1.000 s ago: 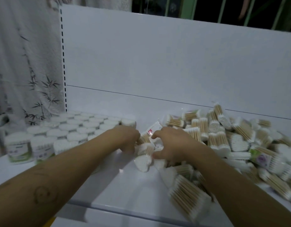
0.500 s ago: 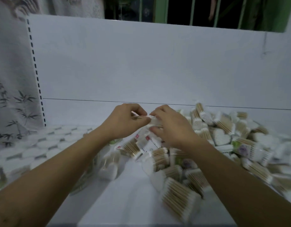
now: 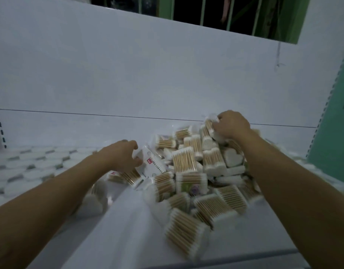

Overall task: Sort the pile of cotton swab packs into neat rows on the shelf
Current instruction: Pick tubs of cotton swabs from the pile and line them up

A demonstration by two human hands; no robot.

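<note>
Wooden-stick cotton swab packs sit in a loose heap on the right half of the white shelf, not in rows yet. Lots of motion blur, so the labels are unreadable and the packs nearest the camera are smeared. The round tubs off to the left are just pale blobs, cut by the frame edge. The right forearm covers the heap's right side.

Left hand is at the heap's left edge, fingers and thumb curled round the end of a flat red-label pack. Right hand is up at the back of the heap by the back panel, fingers closed on a swab pack, and most of that pack is hidden under the hand.

Half a second ago both hands were together mid-heap on one pack. Now they've split apart, and the view has swung right so a green wall shows.
</note>
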